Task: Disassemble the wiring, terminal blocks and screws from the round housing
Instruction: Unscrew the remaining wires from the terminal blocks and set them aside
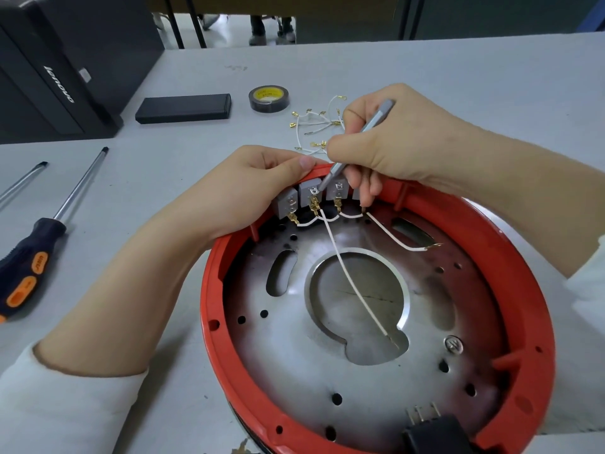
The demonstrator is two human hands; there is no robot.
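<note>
The round red housing (376, 322) lies before us on the grey table (425, 70), terminal blocks (311, 191) along its far rim. Our right hand (386, 149) grips a slim grey screwdriver (360, 139), tip at a block; our left hand (248, 188) grips the rim. Loose wires (314, 126) lie beyond.

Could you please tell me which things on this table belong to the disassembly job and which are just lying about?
Job: round housing, terminal blocks, wires, slim screwdriver, removed wires.
Lying about: tape roll, black box, computer case.
</note>
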